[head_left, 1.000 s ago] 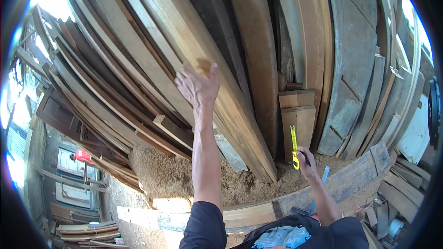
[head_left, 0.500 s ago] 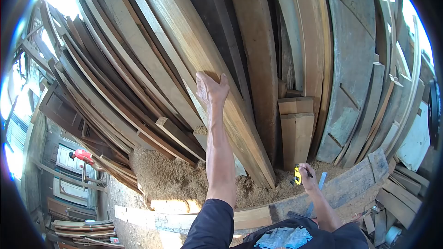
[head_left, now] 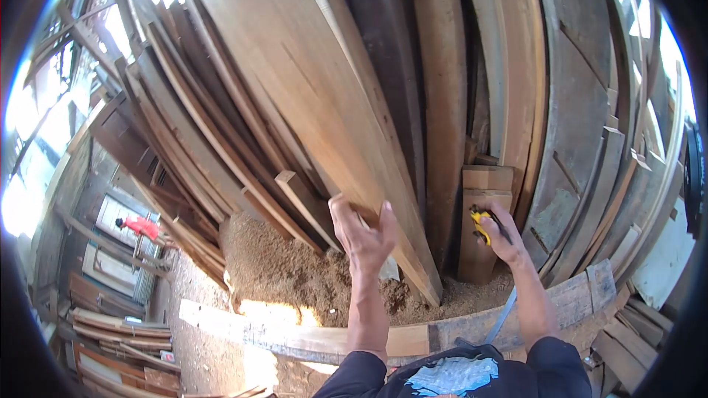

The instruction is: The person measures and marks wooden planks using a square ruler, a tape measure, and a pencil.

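One long, broad, light-brown wooden plank [head_left: 295, 81], slanting in view from upper left to lower right, foot in loose brown sawdust [head_left: 273, 265]. Directly beneath the left hand [head_left: 363, 243], clearly the nearer one: forearm reaching nearly straight ahead, thumb and fingers spread apart across the lower stretch; firm contact impossible to tell. Well to the plank's right, the right hand [head_left: 507, 239], forearm angled inward, fingers curled round a yellow-and-black tape measure [head_left: 479, 222].

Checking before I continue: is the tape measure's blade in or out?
It looks in: no blade shows stretching from the tape measure in the right hand.
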`<state>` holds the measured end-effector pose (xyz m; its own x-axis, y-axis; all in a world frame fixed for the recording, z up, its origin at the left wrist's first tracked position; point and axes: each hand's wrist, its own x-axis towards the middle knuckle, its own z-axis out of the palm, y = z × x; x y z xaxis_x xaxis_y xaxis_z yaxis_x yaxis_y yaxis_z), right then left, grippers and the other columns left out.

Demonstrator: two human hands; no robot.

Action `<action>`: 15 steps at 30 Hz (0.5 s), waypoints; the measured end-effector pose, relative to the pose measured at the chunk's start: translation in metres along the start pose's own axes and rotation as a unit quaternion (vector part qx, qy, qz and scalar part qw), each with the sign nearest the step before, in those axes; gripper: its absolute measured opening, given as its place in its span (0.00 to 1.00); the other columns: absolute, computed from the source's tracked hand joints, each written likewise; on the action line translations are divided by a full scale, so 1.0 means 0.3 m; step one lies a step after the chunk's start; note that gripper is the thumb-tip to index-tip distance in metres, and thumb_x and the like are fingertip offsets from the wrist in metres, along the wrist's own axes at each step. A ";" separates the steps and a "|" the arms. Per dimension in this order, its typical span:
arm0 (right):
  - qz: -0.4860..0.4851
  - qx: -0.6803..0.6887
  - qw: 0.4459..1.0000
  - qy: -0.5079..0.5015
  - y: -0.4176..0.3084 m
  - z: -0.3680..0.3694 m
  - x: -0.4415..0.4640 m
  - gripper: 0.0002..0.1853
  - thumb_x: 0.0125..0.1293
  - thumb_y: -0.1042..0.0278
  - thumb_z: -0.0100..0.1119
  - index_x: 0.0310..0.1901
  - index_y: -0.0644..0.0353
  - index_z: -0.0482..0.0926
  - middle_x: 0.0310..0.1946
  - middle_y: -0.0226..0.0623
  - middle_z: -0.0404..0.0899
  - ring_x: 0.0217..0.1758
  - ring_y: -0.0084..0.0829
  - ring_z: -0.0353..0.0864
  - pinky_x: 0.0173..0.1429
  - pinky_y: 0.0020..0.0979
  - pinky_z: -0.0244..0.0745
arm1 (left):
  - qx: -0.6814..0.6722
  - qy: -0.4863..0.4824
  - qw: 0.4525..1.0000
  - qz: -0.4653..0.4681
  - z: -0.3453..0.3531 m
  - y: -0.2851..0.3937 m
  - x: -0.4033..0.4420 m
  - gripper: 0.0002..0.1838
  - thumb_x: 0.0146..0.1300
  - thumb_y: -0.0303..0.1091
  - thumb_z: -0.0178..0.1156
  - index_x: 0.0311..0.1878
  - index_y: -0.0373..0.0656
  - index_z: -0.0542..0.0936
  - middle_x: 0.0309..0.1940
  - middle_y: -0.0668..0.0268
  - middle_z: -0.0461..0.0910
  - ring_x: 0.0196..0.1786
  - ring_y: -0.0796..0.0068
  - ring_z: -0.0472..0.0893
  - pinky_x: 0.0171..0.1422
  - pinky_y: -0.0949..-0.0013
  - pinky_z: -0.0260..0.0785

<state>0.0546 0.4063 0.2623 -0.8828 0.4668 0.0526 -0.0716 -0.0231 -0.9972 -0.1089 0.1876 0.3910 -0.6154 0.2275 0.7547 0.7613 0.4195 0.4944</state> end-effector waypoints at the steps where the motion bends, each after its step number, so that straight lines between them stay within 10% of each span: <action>1: -0.088 -0.092 0.992 -0.021 -0.059 0.018 0.038 0.26 0.72 0.53 0.62 0.64 0.60 0.72 0.49 0.41 0.79 0.48 0.39 0.82 0.50 0.37 0.82 | -0.109 0.018 0.992 -0.059 -0.032 0.029 -0.035 0.20 0.56 0.29 0.70 0.47 0.34 0.71 0.39 0.58 0.75 0.43 0.64 0.80 0.43 0.62 0.75; 3: -0.266 -0.263 0.926 -0.058 -0.167 0.072 0.109 0.30 0.70 0.56 0.65 0.67 0.62 0.70 0.55 0.47 0.78 0.53 0.47 0.79 0.61 0.42 0.78 | -0.320 0.058 0.931 -0.166 -0.093 0.077 -0.091 0.16 0.56 0.24 0.68 0.44 0.35 0.74 0.38 0.62 0.77 0.41 0.74 0.80 0.41 0.68 0.75; 6: -0.292 -0.334 0.881 -0.165 -0.361 0.162 0.147 0.34 0.65 0.60 0.69 0.70 0.62 0.68 0.61 0.52 0.75 0.62 0.53 0.72 0.72 0.45 0.66 | -0.231 -0.122 0.960 -0.102 -0.284 -0.006 -0.142 0.12 0.55 0.21 0.67 0.42 0.37 0.78 0.35 0.66 0.79 0.38 0.80 0.80 0.39 0.74 0.75; 15: -0.426 -0.346 0.765 -0.336 -0.527 0.423 0.242 0.40 0.61 0.63 0.74 0.72 0.66 0.66 0.61 0.54 0.76 0.65 0.51 0.74 0.73 0.45 0.68 | -0.449 -0.085 0.876 -0.151 -0.475 -0.221 -0.338 0.16 0.38 0.20 0.71 0.35 0.36 0.83 0.47 0.59 0.84 0.51 0.63 0.82 0.56 0.57 0.75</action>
<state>-0.0572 0.3319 0.4305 -0.7084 -0.5135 0.4842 -0.6966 0.6194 -0.3621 -0.0679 0.0115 0.3431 -0.7802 0.3852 0.4929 0.3643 -0.3607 0.8586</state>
